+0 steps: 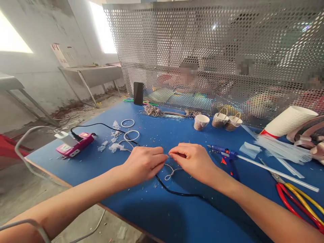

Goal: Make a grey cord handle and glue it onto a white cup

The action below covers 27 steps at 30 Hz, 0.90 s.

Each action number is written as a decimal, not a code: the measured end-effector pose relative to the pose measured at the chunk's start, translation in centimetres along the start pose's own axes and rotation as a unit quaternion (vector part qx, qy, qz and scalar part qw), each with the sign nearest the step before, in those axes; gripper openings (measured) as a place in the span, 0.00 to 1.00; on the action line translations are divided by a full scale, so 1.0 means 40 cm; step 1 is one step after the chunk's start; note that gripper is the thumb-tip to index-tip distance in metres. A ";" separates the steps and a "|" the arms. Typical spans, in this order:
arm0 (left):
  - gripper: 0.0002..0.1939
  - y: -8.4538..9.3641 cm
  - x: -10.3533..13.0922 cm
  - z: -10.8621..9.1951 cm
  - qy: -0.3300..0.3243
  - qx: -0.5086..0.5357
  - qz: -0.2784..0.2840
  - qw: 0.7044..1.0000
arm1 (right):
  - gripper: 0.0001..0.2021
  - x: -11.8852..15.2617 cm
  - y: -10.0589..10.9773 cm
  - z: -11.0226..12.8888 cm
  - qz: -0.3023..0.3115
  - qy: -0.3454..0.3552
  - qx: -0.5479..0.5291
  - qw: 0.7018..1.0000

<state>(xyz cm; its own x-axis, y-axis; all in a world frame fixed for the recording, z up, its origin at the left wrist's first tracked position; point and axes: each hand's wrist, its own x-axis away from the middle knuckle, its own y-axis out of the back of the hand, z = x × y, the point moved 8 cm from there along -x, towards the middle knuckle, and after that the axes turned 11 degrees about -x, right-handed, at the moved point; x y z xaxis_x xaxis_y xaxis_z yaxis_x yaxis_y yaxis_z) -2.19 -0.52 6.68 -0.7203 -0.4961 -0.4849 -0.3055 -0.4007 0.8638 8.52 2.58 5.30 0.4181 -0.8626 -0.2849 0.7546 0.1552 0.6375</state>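
My left hand (146, 162) and my right hand (194, 158) meet fingertip to fingertip above the middle of the blue table, both closed in a pinch. Between them they hold a thin beige cord (170, 177), whose slack loop hangs below the fingers. The exact spot where the fingertips grip it is mostly covered. Close to my right hand lies a blue glue gun (229, 154) with a long white glue stick in its back. Two white rings (131, 135) lie flat beyond my left hand.
A pink power strip (76, 145) sits at left, its black cable crossing under my hands. Cord bundles (153, 110), a phone (138, 93) and small cups (201, 122) line the mesh panel (162, 40). Clear strips (283, 146), stacked paper cups (293, 121) and red-and-yellow-handled tools (300, 202) are right.
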 end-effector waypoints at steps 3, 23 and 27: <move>0.11 -0.002 -0.003 0.026 0.022 0.166 0.035 0.985 | 0.08 -0.017 -0.020 -0.040 0.106 -0.095 -0.116 0.983; 0.16 -0.013 0.006 0.016 0.118 -0.059 -0.063 0.989 | 0.12 0.013 -0.082 -0.097 -0.026 -0.222 -0.405 0.887; 0.16 -0.016 0.003 -0.005 0.047 -0.141 -0.031 0.988 | 0.10 0.010 -0.053 -0.068 -0.012 -0.138 -0.251 0.958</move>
<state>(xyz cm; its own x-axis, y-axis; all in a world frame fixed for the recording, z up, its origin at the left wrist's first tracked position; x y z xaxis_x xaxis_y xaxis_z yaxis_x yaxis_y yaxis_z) -1.94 -0.46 6.04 -0.6400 -0.5285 -0.5578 -0.1512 -0.6251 0.7658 8.47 3.22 1.88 0.2997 -0.9527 -0.0505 0.9397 0.2856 0.1879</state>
